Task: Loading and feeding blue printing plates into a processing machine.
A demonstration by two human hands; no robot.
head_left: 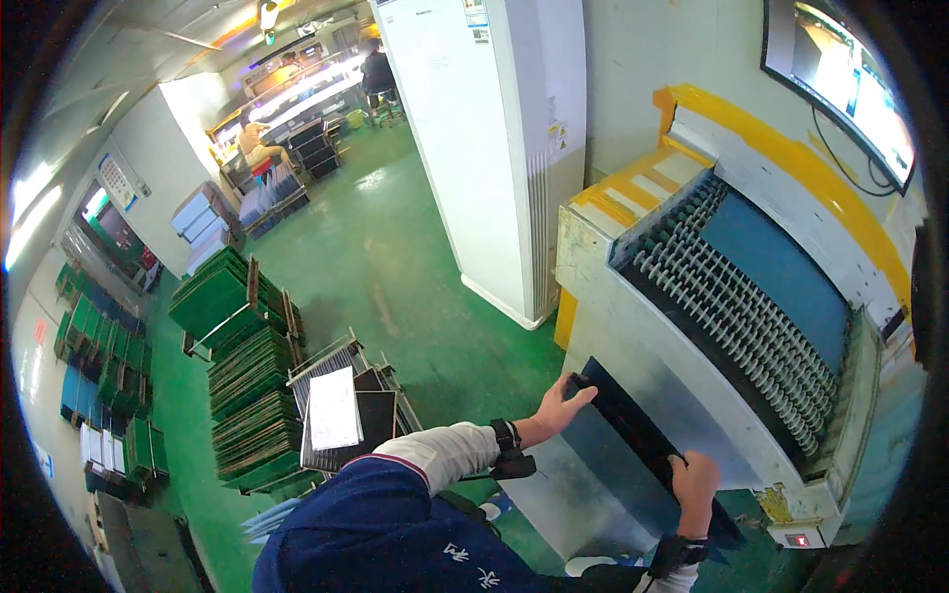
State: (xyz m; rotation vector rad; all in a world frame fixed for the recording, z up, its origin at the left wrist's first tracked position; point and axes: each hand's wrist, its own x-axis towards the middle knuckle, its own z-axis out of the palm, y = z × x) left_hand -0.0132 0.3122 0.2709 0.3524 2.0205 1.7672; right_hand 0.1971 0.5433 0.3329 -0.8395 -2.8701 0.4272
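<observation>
A thin, dark blue-black rectangular panel [631, 423] is held in front of me, tilted, beside the metal side of a roller machine [722, 316]. My left hand [565, 405] is closed on its far left end, thumb over the edge. At the near right end my right hand [695, 484] grips the same panel, its fingers curled over the upper edge. More dark sheet surface shows below the held edge; whether that is one panel or several I cannot tell. On the machine's rows of rollers lies a flat blue panel [776, 262].
Racks of green panels [252, 371] stand on the green floor at left. Closer to me a rack carries a white paper sheet [335, 407]. A tall white cabinet unit [474, 138] rises ahead. A screen [840, 74] hangs at upper right. People sit at a lit bench [297, 94] far back.
</observation>
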